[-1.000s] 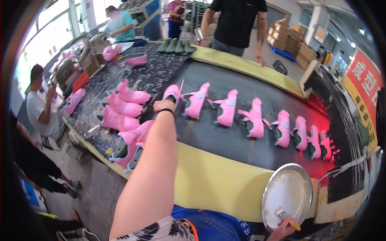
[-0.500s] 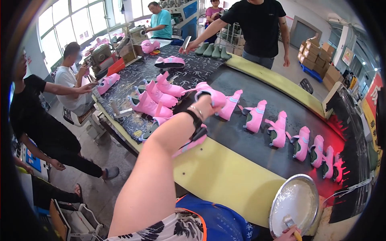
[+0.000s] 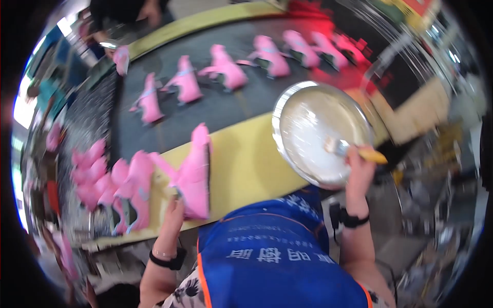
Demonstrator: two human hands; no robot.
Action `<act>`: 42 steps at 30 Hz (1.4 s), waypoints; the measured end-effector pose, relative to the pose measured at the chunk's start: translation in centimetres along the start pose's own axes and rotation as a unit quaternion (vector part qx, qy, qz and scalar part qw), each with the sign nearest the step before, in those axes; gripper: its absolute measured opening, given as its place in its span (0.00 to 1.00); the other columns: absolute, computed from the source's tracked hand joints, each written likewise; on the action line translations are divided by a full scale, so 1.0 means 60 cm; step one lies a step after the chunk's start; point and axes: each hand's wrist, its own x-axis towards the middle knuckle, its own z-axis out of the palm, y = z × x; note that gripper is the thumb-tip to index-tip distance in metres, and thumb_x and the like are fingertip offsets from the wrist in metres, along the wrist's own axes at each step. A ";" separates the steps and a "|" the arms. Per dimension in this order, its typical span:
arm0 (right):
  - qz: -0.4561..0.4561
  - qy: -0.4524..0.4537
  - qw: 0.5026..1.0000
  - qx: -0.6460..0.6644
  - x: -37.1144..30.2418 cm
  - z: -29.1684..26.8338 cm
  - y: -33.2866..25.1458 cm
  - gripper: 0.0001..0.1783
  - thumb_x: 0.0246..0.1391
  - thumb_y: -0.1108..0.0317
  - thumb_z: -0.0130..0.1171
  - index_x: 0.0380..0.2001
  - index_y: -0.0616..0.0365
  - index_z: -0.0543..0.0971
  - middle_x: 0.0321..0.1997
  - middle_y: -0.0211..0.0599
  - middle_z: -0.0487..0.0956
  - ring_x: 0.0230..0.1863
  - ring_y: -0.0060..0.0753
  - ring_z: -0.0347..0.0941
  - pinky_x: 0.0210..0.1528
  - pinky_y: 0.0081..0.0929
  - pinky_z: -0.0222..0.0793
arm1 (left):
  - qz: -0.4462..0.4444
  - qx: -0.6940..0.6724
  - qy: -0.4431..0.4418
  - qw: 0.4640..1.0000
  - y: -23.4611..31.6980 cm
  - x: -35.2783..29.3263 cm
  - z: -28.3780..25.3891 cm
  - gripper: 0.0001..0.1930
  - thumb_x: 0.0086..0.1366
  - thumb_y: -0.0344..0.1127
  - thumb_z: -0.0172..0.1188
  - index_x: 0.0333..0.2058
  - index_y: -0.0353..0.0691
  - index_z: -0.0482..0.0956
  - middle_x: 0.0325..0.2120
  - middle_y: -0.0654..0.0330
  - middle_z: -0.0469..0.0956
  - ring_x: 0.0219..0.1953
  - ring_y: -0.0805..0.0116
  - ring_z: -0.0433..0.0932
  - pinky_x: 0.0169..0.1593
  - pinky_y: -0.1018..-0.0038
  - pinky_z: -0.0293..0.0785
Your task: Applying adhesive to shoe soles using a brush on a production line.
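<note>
My left hand (image 3: 173,215), low on the left, is closed on a pink shoe (image 3: 194,179) that stands upright with its strap sticking out to the left. Between the fingers of my right hand (image 3: 359,172) is a brush (image 3: 373,155) with a yellow handle. Its pale bristles rest inside a round metal pan (image 3: 280,123), which holds a whitish film. Left of my left hand, several more pink shoes (image 3: 138,177) with dark green inside crowd together. Motion blurs the picture somewhat.
A spaced row of pink shoes (image 3: 223,66) runs along a dark belt (image 3: 169,133) toward a red-lit end. Yellow boards (image 3: 246,154) edge the belt. At the far left, a person in black (image 3: 123,15) stands across it; another in teal (image 3: 51,95) is beyond.
The view has swung to the right and down. My left arm, stretched out with a pink shoe, is now drawn back near my apron. The brush now sits nearer the pan's middle.
</note>
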 end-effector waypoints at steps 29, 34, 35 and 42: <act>-0.183 -0.022 0.977 -0.105 0.016 -0.018 -0.044 0.05 0.53 0.72 0.67 0.34 0.58 0.83 0.35 0.37 0.83 0.38 0.32 0.80 0.47 0.30 0.71 | 0.116 -0.043 -0.362 0.924 0.224 0.005 0.194 0.40 0.60 0.38 0.61 0.68 0.30 0.57 0.61 0.49 0.69 0.63 0.62 0.68 0.66 0.69 0.59; -0.306 -0.108 0.913 -0.245 0.013 0.000 -0.095 0.09 0.49 0.67 0.67 0.36 0.47 0.85 0.36 0.25 0.82 0.42 0.30 0.78 0.66 0.47 0.50 | 0.156 -0.002 -0.375 0.914 0.254 0.014 0.187 0.40 0.60 0.37 0.62 0.68 0.30 0.58 0.61 0.49 0.69 0.62 0.63 0.68 0.65 0.69 0.60; -0.288 -0.116 0.917 -0.250 0.011 0.006 -0.105 0.09 0.49 0.67 0.67 0.36 0.47 0.85 0.36 0.25 0.82 0.42 0.30 0.78 0.66 0.47 0.50 | 0.162 0.011 -0.377 0.912 0.260 0.014 0.187 0.39 0.60 0.36 0.62 0.68 0.30 0.58 0.61 0.50 0.69 0.62 0.63 0.68 0.66 0.70 0.60; -0.383 -0.305 0.851 -0.188 0.015 0.043 -0.122 0.08 0.50 0.66 0.64 0.35 0.41 0.84 0.38 0.20 0.80 0.44 0.25 0.78 0.68 0.46 0.46 | 0.163 0.017 -0.392 0.905 0.277 0.008 0.186 0.40 0.59 0.36 0.62 0.68 0.30 0.58 0.61 0.51 0.68 0.63 0.63 0.67 0.66 0.69 0.59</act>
